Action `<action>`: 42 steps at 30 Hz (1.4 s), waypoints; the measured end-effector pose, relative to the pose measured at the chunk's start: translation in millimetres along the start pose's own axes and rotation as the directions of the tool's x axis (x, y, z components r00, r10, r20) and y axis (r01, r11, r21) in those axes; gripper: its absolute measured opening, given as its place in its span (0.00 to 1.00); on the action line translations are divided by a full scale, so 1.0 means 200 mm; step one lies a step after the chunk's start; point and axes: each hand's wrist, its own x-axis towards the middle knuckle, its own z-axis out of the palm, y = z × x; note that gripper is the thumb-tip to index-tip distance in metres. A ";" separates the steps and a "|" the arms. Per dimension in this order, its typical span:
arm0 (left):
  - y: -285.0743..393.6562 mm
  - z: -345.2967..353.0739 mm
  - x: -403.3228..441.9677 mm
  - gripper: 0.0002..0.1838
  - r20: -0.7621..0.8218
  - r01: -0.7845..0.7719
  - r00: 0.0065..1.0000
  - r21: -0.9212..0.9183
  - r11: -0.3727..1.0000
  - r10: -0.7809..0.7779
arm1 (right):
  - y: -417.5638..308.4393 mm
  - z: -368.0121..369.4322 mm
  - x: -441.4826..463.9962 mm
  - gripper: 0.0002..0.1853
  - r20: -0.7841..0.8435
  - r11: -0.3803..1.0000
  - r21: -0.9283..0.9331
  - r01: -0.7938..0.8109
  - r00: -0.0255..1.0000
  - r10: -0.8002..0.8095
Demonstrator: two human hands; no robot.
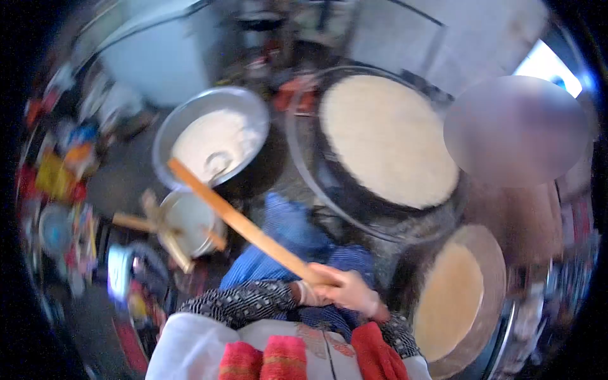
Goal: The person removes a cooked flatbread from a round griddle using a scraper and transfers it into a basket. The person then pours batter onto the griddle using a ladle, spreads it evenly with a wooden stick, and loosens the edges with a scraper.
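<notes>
A long flat wooden stick slants from my lap up to the left, over the near edge of a metal basin. My right hand is closed over the stick's near end. Just below and to the left, my left hand is closed against the same end, its fingers mostly hidden by the right hand. Inside the metal basin is a white, batter-like mass, with a ladle resting in it. A large round griddle at upper right carries a pale, thin sheet.
A small pot with wooden tools across it stands left of my knees. At lower right is a wide round tray holding a tan sheet. Another person is beyond it. Bags and packets crowd the far left.
</notes>
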 end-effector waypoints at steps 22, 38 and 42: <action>0.07 -0.59 -0.17 0.20 0.239 0.347 0.938 -0.608 0.714 -0.252 | -0.59 0.04 0.24 0.26 0.518 0.877 0.478 -0.050 0.823 -0.236; 0.45 -1.61 -0.30 0.38 0.162 -0.088 0.756 -0.935 0.344 0.634 | -0.34 -0.24 -0.38 0.23 0.588 0.774 0.365 0.518 0.517 -0.623; 0.55 -1.61 -0.24 0.30 0.177 -0.118 0.768 -0.905 0.408 0.615 | -0.17 -0.25 -0.53 0.30 0.566 0.761 0.193 0.619 0.563 -0.602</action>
